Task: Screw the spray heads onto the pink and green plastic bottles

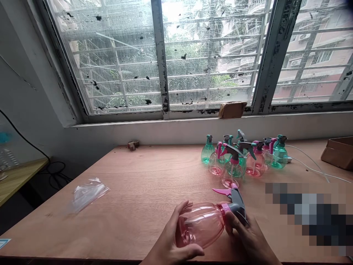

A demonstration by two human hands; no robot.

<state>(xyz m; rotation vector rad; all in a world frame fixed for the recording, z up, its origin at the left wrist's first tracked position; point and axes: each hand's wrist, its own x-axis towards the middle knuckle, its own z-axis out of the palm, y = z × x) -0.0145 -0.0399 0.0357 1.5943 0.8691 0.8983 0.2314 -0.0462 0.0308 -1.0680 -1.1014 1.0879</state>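
Note:
A clear pink spray bottle point(202, 224) lies sideways between my two hands above the front of the table, its base to the left. My left hand point(173, 239) wraps around the base end. At the neck, the fingers of my right hand point(245, 233) close around the grey and pink spray head point(237, 204), whose pink trigger points up and left. Just beyond stand several pink and green spray bottles in a cluster, the nearest a pink spray bottle point(230, 176) with a grey and pink head.
A clear plastic bag point(89, 193) lies on the wooden table point(143, 184) at left. A brown box point(338, 152) and a thin white cable point(309, 167) are at right. A small brown item point(133, 145) sits by the wall. The right front is blurred out.

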